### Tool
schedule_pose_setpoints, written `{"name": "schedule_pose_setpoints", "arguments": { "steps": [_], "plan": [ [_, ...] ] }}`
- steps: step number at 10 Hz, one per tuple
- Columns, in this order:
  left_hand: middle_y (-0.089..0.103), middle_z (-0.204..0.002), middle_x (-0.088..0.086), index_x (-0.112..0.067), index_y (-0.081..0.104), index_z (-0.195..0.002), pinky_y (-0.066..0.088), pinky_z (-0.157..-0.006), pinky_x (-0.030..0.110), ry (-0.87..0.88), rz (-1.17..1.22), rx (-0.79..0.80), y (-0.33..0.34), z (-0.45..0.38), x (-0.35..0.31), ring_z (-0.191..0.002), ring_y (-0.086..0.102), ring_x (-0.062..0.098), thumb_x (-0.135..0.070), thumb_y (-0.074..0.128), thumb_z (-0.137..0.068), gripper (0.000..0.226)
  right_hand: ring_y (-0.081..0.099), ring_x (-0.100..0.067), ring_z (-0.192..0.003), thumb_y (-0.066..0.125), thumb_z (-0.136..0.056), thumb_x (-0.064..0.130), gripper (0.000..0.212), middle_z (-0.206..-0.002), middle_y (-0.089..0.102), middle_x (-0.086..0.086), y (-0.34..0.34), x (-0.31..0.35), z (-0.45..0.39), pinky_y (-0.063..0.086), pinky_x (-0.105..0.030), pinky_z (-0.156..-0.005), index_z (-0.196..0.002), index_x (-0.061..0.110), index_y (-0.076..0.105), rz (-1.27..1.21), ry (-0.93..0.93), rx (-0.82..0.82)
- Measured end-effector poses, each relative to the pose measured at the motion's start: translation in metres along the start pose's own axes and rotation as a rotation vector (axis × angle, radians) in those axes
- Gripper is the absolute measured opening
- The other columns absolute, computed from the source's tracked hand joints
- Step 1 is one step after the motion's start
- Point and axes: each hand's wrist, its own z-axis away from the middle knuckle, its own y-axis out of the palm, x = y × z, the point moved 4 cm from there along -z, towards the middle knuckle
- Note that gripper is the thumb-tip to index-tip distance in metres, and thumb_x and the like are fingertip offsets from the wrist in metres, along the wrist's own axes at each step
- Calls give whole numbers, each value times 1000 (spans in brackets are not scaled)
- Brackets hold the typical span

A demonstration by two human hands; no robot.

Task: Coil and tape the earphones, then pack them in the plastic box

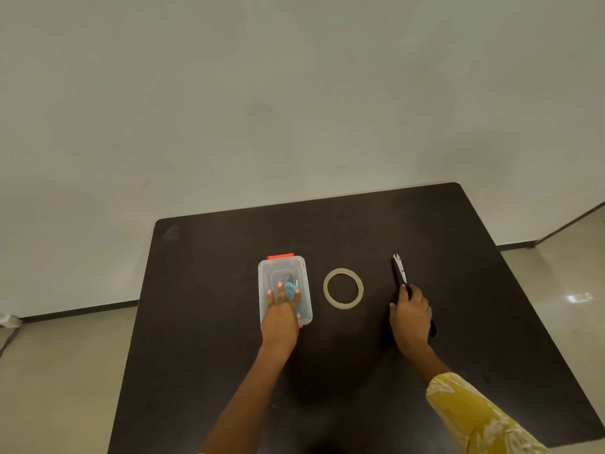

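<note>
Pressing down on the lid of the plastic box [284, 290], the left hand [281, 314] lies flat with its fingers [280, 285] straight and slightly spread across the clear top. The earphones [290, 291] show through the plastic as a teal coil already inside, so the step in hand looks like closing and latching the box. One orange latch [280, 256] sits at the far end and a sliver of another shows at the near end under the wrist; whether either is snapped shut cannot be told. To do this well, the palm should bear evenly on the lid's centre so all four edges seat, and no loop of cord should be trapped under the rim. The right hand [411, 314] holds the thread snips [400, 273] well to the right, fingers curled round the dark handle with the blades pointing away; these would best be laid down so both hands can work the latches. A tape roll [343, 288] lies flat on the dark table [212, 322], between box and snips, touching neither.
</note>
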Motion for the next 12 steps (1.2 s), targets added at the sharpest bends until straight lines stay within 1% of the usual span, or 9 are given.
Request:
{"name": "schedule_pose_setpoints", "arguments": {
  "steps": [1,2,3,5,7,9,10,11,12],
  "plan": [
    [-16,-159,3,-28,-6,-150,17,-116,37,-7,25,-5,0,1,-1,-146,-12,27,-17,43,-100,71,35,-32,-130,50,-96,21,52,-146,29,-16,-2,9,-5,45,-42,-101,-143,8,34,-76,-5,39],
    [-15,-159,2,-29,-5,-150,14,-116,36,-19,64,-14,1,1,-1,-146,-12,26,-18,42,-100,69,34,-29,-131,49,-97,21,51,-147,27,-13,-2,28,-11,45,-40,-102,-144,12,34,-80,-72,67],
    [-15,-159,1,-30,-5,-149,14,-116,36,-25,69,-11,2,1,-1,-146,-13,25,-18,43,-100,70,34,-27,-132,50,-96,21,50,-148,28,-10,-2,44,-12,45,-38,-102,-144,14,35,-92,-101,76],
    [-16,-159,2,-30,-6,-149,15,-117,38,-25,52,-1,3,0,1,-146,-13,26,-20,41,-100,69,33,-26,-133,50,-96,21,49,-149,28,-9,0,36,-6,46,-36,-100,-143,14,37,-95,-103,69],
    [-17,-159,1,-30,-7,-149,18,-116,38,-37,35,3,3,-1,0,-146,-13,26,-22,40,-101,67,32,-26,-134,48,-97,21,49,-149,27,-10,-4,33,-6,46,-37,-101,-144,14,35,-80,-99,76],
    [-14,-159,2,-30,-5,-149,14,-116,38,-39,47,-6,3,0,-1,-146,-12,27,-23,38,-102,65,34,-26,-133,47,-98,22,49,-148,29,-10,-2,32,-8,47,-36,-99,-144,15,35,-66,-98,73],
    [-13,-160,2,-29,-4,-150,12,-116,38,-42,78,-16,1,0,0,-146,-11,27,-22,37,-102,63,37,-25,-131,47,-98,28,47,-146,32,-10,-1,31,-8,50,-37,-95,-143,16,37,-66,-96,42],
    [-1,-161,2,-25,11,-151,14,-116,37,-66,257,-60,-6,6,-3,-147,-3,25,-23,39,-101,58,39,-27,-131,44,-99,31,46,-144,38,-13,-7,29,-5,49,-39,-96,-141,14,40,-55,-132,-28],
    [18,-158,2,-19,32,-147,26,-113,37,-111,351,-173,-14,10,1,-146,16,22,-23,46,-99,50,36,-29,-136,46,-98,29,49,-146,40,-16,-5,29,-4,39,-42,-108,-141,8,39,-37,-178,-114]
  ]
}}
